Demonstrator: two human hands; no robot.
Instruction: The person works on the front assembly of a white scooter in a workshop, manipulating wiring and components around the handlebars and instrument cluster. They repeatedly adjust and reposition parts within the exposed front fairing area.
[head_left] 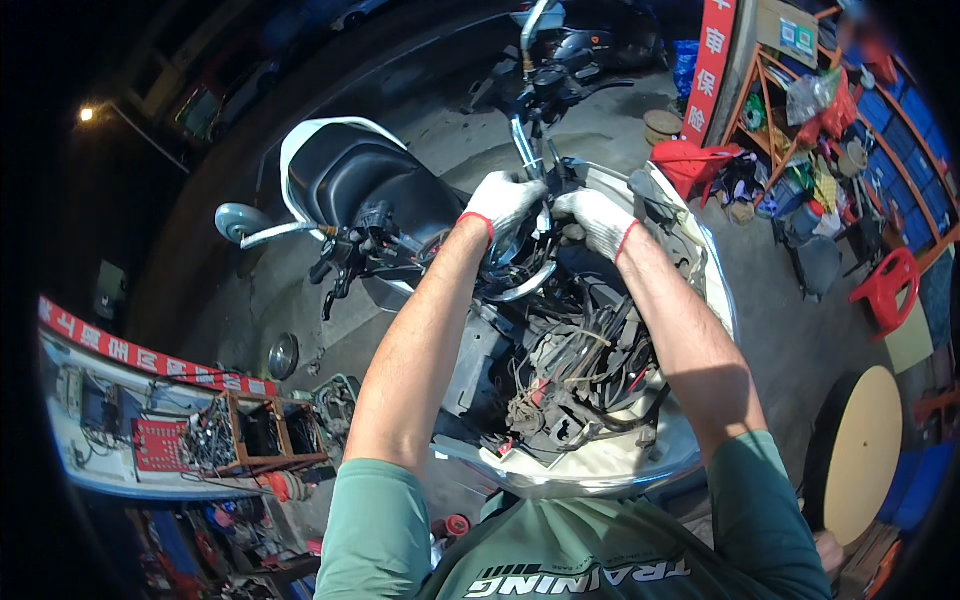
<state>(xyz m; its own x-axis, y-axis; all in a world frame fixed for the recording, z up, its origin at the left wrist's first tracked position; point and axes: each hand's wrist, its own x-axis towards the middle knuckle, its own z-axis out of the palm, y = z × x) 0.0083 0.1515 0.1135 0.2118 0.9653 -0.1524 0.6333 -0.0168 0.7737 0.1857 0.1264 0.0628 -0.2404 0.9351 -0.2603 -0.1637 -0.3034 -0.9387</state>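
One left white-gloved hand (508, 203) and one right white-gloved hand (600, 222), both with fingers curled in, exact hold can't tell, at one silver metal handlebar (523, 145) of one white scooter (480, 350) standing centrally, one black padded seat (362, 182), one dark tangled wire bundle (585, 370) exposed

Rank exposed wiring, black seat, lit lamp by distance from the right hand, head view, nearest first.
1. Exposed wiring: below the right hand in the picture.
2. Black seat: to its left.
3. Lit lamp: far upper left.
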